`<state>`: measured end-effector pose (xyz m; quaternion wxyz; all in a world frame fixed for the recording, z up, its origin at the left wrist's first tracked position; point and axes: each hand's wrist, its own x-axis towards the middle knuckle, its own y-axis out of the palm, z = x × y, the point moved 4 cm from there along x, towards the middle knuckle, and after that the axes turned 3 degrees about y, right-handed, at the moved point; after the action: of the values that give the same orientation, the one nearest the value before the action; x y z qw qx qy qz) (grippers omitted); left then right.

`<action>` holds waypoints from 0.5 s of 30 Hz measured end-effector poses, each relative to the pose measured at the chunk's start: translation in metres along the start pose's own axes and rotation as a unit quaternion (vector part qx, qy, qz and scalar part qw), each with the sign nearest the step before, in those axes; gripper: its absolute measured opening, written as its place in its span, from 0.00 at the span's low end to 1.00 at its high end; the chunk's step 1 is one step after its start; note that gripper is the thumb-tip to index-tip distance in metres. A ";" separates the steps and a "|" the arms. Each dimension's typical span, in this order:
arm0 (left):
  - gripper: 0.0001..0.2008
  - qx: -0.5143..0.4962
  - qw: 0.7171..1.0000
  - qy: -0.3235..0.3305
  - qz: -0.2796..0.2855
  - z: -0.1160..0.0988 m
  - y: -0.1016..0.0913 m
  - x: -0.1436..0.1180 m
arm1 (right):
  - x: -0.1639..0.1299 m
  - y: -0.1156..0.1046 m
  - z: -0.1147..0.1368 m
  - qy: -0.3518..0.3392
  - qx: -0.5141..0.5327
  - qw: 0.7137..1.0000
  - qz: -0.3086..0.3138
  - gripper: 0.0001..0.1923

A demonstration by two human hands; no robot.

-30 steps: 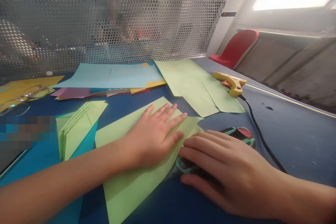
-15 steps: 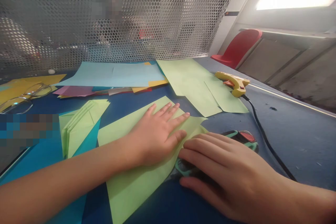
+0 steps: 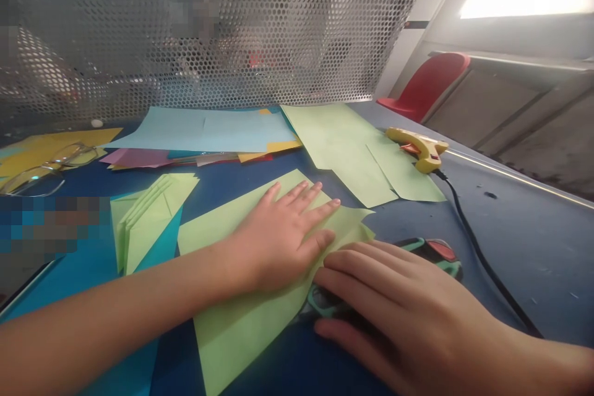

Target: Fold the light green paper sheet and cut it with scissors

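Note:
My left hand (image 3: 283,238) lies flat, fingers spread, on a light green sheet of paper (image 3: 241,328) on the blue table top. My right hand (image 3: 399,315) rests palm down just right of it, fingertips at the paper's folded edge, over a pair of teal and red handled scissors (image 3: 431,250) that it mostly hides. To the left of the sheet sits a folded light green paper piece (image 3: 148,216), partly on a blue sheet (image 3: 69,284).
A yellow glue gun (image 3: 420,148) with a black cord (image 3: 482,260) lies at the right. More green sheets (image 3: 352,154), a pale blue sheet (image 3: 208,130) and coloured papers lie at the back. Glasses (image 3: 44,164) rest at left. A perforated metal screen (image 3: 208,31) stands behind.
Both hands stay pressed where they were; the view has shifted slightly, and the paper's edge near my right fingertips looks a little more raised.

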<state>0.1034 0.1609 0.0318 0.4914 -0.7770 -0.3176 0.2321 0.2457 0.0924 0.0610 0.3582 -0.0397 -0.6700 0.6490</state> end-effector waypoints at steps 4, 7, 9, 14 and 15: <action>0.30 -0.003 1.000 -0.003 0.000 0.001 0.000 0.000 | 0.000 0.000 0.000 -0.005 0.013 1.000 -0.005 0.24; 0.30 -0.008 1.000 -0.004 -0.001 0.000 -0.001 -0.001 | 0.001 0.000 0.001 -0.008 -0.001 1.000 -0.017 0.25; 0.30 -0.012 1.000 -0.003 -0.003 0.000 -0.001 -0.001 | 0.002 0.001 0.002 -0.009 -0.010 1.000 -0.014 0.25; 0.30 -0.016 1.000 -0.003 -0.008 0.002 -0.001 0.000 | 0.004 0.002 0.007 -0.010 -0.024 0.999 -0.018 0.25; 0.30 -0.016 1.000 -0.003 -0.009 0.002 -0.001 0.001 | 0.004 0.002 0.008 -0.009 -0.024 1.000 -0.015 0.25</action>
<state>0.1026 0.1627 0.0316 0.4800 -0.7814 -0.3294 0.2247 0.2374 0.0879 0.0615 0.3611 -0.0323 -0.6894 0.6271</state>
